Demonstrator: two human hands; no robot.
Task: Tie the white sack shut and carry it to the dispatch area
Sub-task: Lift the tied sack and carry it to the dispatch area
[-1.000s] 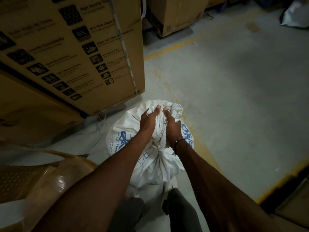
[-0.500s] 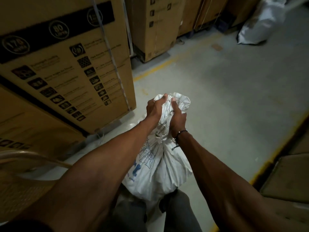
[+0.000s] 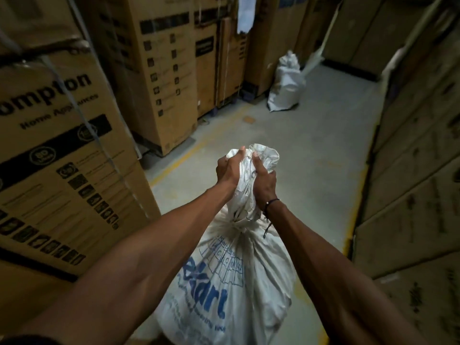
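Both fists clamped on gathered neck of white sack: left hand, right hand side by side. Sack body hangs straight below grip, long axis vertical (knot looks cinched), above floor.

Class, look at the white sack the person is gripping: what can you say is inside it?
Nothing inside shows. The white sack bulges as if filled, but its opaque cloth is cinched at the neck, and the left hand and right hand grip the bunched top, so the contents stay hidden.
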